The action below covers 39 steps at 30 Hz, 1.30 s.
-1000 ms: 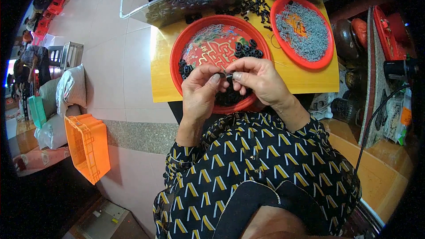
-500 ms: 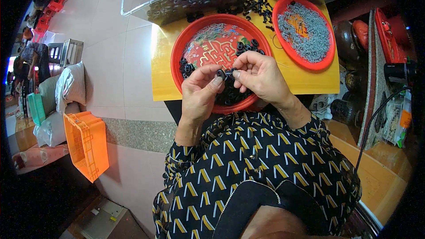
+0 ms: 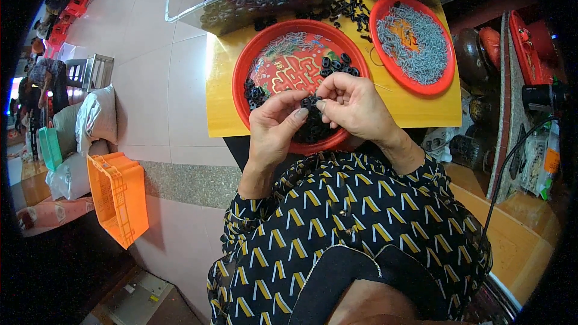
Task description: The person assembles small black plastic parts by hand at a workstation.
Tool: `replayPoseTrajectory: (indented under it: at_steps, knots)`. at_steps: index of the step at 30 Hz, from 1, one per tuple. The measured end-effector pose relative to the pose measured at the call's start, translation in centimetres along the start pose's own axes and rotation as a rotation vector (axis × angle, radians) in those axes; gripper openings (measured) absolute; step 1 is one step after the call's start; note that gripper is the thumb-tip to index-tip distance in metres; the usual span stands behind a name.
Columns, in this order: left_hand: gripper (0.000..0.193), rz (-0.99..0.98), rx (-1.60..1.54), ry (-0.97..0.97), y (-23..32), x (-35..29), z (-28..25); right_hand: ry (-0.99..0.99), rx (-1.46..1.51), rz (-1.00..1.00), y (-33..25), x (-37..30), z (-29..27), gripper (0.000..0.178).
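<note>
Pale tiled floor (image 3: 150,84) all around, crossed by a speckled grey strip. Low yellow table (image 3: 421,111) just ahead of the knees, crowded with containers. Nearest on it, a round red tray (image 3: 283,54) with a gold pattern on its base and loose small black rings (image 3: 337,65) scattered inside, a thicker heap of them at the near rim. Left hand (image 3: 274,132) raised over that near rim, thumb and forefinger pinched shut on a short stack of black rings (image 3: 308,103). Right hand (image 3: 355,105) directly beside, fingertips closed on the same stack from the other side, the two hands touching at the fingertips. Whether anything more sits in either palm: cannot tell. Further right on the table, a second red tray (image 3: 445,81) filled with small grey metal pieces and something orange in the middle. Between the two trays, more black parts (image 3: 349,9) spilled on the yellow top. At the far edge, a clear plastic bin (image 3: 180,6) heaped with black rings. Sleeves and lap in a black top with yellow and white chevrons (image 3: 337,229). Off to the left on the floor, an orange plastic crate (image 3: 117,195) beside stuffed pale sacks (image 3: 90,120). Dark pots and red items along the right side, blurred toward the rim.
</note>
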<state>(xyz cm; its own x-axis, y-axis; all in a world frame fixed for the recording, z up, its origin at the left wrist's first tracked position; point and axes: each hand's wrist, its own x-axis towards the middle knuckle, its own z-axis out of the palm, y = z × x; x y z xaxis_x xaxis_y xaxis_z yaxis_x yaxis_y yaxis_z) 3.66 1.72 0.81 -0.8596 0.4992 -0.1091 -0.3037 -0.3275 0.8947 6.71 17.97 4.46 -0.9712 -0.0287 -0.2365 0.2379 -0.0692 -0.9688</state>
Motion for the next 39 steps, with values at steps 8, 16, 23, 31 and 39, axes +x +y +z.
replayPoseTrajectory:
  at_steps: [8, 16, 23, 31, 39]
  knots:
    - [0.025, 0.010, 0.016, -0.019, 0.1, 0.2, 0.7, -0.048, 0.034, 0.011, 0.0, 0.1, -0.2, 0.010]
    - [0.020, 0.039, 0.014, -0.083, -0.1, 0.1, 0.9, -0.216, 0.345, 0.077, 1.8, 0.8, -1.6, 0.013]
    - [0.019, 0.155, 0.233, -0.087, 0.2, 0.2, 1.1, -0.282, 0.449, 0.126, 2.3, 0.9, -1.9, 0.015]
    - [0.020, 0.078, 0.167, -0.120, 0.6, 0.3, 1.2, -0.263, 0.498, 0.150, 2.0, 0.8, -2.3, 0.012]
    - [0.021, 0.059, 0.162, -0.080, -0.1, 0.1, 1.3, -0.162, 0.300, 0.125, 1.0, 0.5, -2.2, 0.007]
